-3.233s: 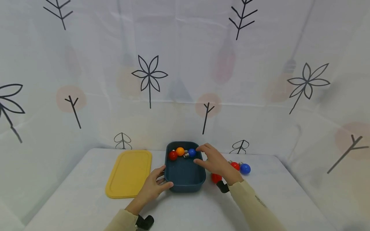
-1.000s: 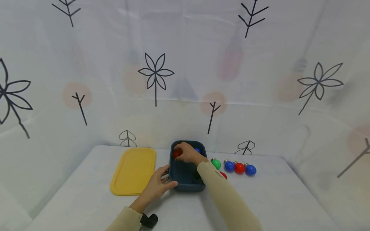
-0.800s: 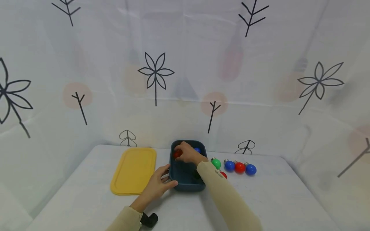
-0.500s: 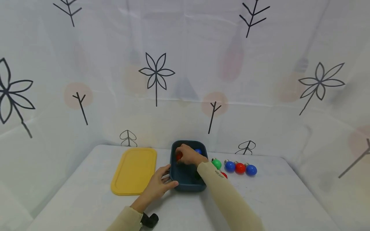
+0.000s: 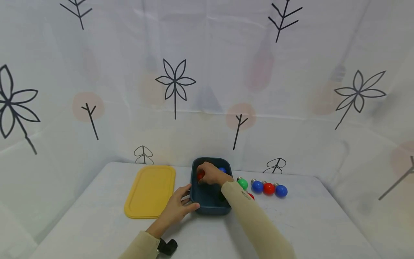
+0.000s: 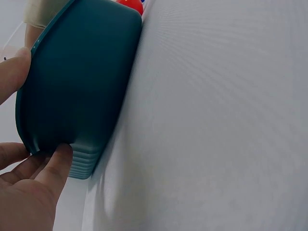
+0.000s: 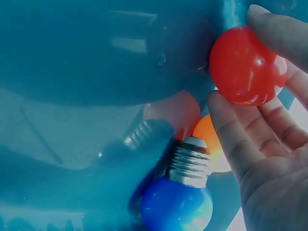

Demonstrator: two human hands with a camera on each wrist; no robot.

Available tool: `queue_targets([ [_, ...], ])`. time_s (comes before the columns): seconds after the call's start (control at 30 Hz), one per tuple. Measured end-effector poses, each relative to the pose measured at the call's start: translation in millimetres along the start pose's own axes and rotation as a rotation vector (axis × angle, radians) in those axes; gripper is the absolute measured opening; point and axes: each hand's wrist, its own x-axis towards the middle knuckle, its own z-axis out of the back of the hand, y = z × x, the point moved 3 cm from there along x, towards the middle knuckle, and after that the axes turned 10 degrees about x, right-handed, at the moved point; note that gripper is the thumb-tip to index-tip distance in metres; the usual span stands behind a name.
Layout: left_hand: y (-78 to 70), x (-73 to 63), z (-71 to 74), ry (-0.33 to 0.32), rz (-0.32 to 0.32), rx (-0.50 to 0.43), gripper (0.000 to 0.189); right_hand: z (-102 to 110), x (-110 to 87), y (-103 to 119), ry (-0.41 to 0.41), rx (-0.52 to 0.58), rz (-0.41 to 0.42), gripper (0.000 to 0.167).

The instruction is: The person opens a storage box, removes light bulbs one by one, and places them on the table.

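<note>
My right hand (image 5: pixel 210 173) reaches into the dark teal bin (image 5: pixel 210 211) and holds a red light bulb (image 7: pixel 248 66) between thumb and fingers, near the bin's left wall. Below it in the right wrist view lie an orange bulb (image 7: pixel 214 149), partly hidden by my fingers, and a blue bulb (image 7: pixel 177 204) with a metal screw cap. My left hand (image 5: pixel 174 208) rests against the near left corner of the bin. Its thumb (image 6: pixel 17 70) touches the rim, while the other fingers lie along the outer wall.
To the left of the bin a yellow lid (image 5: pixel 150 192) lies flat. On the right, a green bulb (image 5: pixel 242 184), two blue bulbs and a red bulb (image 5: pixel 268 189) stand in a row; another red bulb (image 5: pixel 250 196) is half hidden by my sleeve. A patterned cloth hangs behind the table.
My right hand has gone from above the bin's right rim to the red bulb inside. Over the last second the hand and bulb have shifted slightly nearer. The left hand stays at the bin.
</note>
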Motion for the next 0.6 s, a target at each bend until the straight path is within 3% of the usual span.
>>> queue_targets([
  [0.37, -0.4, -0.4, 0.3, -0.002, 0.031, 0.023, 0.088, 19.3, -10.8, 13.0, -0.027, 0.054, 0.04, 0.037],
  [0.6, 0.7, -0.2, -0.8, -0.005, 0.035, 0.036, 0.087, 34.9, -33.5, 24.1, -0.094, 0.085, 0.111, 0.035],
])
